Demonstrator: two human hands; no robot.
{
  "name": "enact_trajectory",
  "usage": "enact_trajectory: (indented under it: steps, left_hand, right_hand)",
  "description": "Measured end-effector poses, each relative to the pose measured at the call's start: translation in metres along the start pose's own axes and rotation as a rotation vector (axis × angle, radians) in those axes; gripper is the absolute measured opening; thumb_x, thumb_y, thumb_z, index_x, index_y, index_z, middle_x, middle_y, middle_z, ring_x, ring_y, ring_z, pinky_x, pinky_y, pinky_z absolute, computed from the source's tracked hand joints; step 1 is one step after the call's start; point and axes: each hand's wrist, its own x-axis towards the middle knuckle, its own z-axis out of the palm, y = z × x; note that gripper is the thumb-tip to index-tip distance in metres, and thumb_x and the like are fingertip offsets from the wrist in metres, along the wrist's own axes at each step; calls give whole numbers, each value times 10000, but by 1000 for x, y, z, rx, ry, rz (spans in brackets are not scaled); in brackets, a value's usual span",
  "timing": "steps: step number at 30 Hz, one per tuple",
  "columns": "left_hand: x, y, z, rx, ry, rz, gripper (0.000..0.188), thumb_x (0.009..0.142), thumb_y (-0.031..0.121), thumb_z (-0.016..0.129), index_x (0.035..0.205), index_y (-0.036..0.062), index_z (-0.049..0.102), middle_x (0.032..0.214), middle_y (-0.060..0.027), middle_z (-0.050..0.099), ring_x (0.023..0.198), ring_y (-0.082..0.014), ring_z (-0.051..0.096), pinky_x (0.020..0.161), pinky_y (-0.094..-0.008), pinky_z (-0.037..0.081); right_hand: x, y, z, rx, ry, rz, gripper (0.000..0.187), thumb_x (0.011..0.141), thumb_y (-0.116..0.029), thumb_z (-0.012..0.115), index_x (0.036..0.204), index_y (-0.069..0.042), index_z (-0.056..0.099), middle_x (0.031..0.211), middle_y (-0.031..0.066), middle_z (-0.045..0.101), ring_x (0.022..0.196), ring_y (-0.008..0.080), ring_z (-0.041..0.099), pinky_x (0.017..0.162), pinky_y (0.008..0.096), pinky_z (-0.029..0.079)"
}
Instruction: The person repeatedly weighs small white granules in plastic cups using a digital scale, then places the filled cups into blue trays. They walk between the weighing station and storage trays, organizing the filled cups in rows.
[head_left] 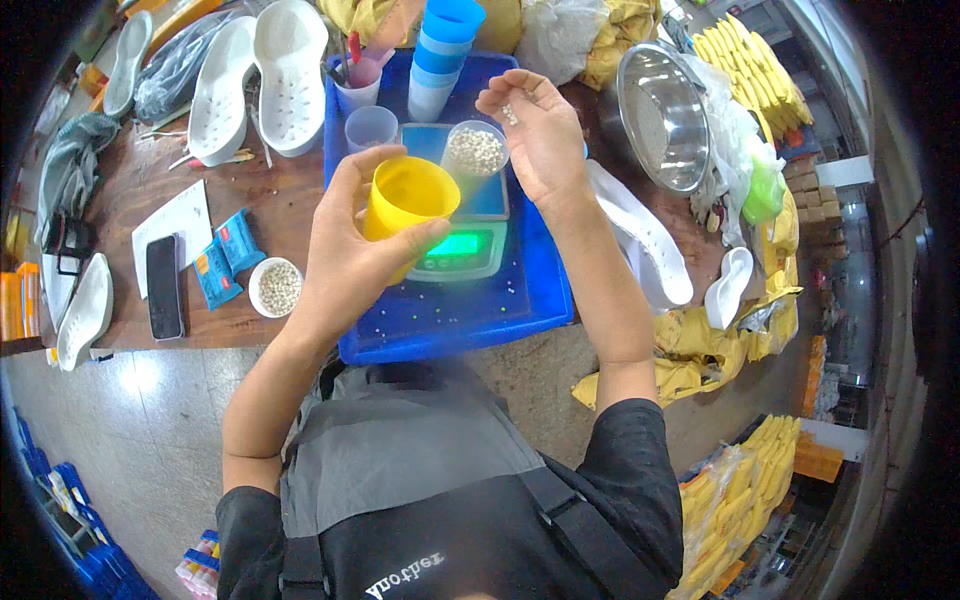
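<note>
My left hand is wrapped round a yellow cup, tilted a little, in front of the digital scale with its lit green display. A translucent cup filled with white pellets stands on the scale's platform. Just right of that cup, my right hand is cupped palm up, its fingers curled, with a few white pellets in it. The scale sits in a blue tray, where loose pellets lie scattered. Behind it rise stacked blue cups and a small translucent cup.
White shoe-shaped moulds lie at the far left. Nearer are a phone, blue packets and a small tub of pellets. A steel bowl leans at the right, by a white mould and yellow sacks.
</note>
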Motion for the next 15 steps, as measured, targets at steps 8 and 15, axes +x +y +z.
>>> enact_trajectory:
  steps: [8, 15]
  left_hand:
    - [2, -11, 6, -53, -30, 2, 657, 809, 181, 847, 1341, 14, 499, 1194, -145, 658, 1109, -229, 659, 987, -346, 523]
    - [2, -14, 13, -128, -67, -32, 621, 812, 120, 831, 1328, 10, 503, 1190, -136, 643, 1089, -213, 657, 960, -343, 535]
  right_hand:
    - [-5, -11, 4, 16, -55, 64, 138, 1047, -20, 503, 1128, -1, 612, 1052, 118, 660, 1009, 236, 654, 1019, 403, 529]
    - [-60, -30, 30, -206, -491, 94, 138, 1044, -70, 530, 1108, -5, 633, 1057, 82, 660, 1006, 185, 655, 972, 326, 523]
